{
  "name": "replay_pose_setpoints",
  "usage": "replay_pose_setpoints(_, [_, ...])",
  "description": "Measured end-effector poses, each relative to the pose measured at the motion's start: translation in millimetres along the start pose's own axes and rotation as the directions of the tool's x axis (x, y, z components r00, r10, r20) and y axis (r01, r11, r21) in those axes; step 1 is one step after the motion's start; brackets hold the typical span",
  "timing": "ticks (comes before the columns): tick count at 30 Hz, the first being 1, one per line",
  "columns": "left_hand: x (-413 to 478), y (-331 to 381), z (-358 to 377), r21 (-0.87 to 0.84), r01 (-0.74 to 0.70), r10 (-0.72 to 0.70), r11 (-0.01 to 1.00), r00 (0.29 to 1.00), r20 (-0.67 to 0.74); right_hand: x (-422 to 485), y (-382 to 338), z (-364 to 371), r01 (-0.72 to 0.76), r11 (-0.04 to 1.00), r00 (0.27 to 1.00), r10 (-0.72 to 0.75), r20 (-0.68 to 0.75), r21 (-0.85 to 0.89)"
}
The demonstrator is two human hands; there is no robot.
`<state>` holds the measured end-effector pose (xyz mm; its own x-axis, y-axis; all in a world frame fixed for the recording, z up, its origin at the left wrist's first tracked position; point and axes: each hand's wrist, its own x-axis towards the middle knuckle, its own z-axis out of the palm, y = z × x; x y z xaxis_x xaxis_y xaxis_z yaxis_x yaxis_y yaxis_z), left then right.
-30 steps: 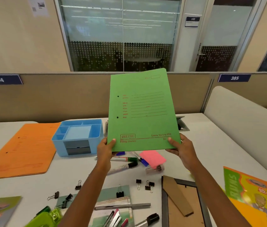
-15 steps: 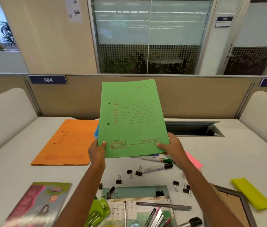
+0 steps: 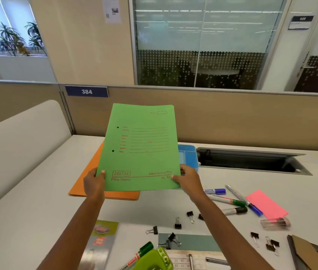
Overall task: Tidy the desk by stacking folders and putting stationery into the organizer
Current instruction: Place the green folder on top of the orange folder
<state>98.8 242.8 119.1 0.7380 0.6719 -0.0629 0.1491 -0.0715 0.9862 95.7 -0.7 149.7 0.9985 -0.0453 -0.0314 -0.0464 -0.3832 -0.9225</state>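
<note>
Left hand (image 3: 94,181): thumb on the front face, fingers behind, pinching the lower left corner of the green folder (image 3: 140,147). Right hand (image 3: 190,180): same pinch at the lower right corner. Green folder: held off the desk (image 3: 37,211), tilted up, printed face toward the camera, over the orange folder (image 3: 88,184) lying flat below. Blue organizer (image 3: 188,155): just behind the folder's right edge, partly hidden. Markers (image 3: 230,200), pink notepad (image 3: 266,206), binder clips (image 3: 177,224): scattered on the desk to the right.
</note>
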Motion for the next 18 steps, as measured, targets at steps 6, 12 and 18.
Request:
replay_pose_setpoints(6, [48, -17, -44, 0.095, 0.028, -0.023, 0.995, 0.998, -0.057, 7, -10, 70, -0.012, 1.000, 0.999, 0.012, 0.035, 0.002])
replay_pose_setpoints(12, [85, -38, -72, 0.172, 0.042, -0.035, 0.984, 0.998, -0.044, 10, -9, 121, -0.028, 1.000, 0.997, 0.028, 0.068, -0.004])
replay_pose_setpoints(18, [106, -56, -82, 0.304, 0.017, -0.017, 0.952, 1.000, 0.000, 18, 5, 152, -0.109, 0.993, 0.989, 0.112, 0.101, -0.034])
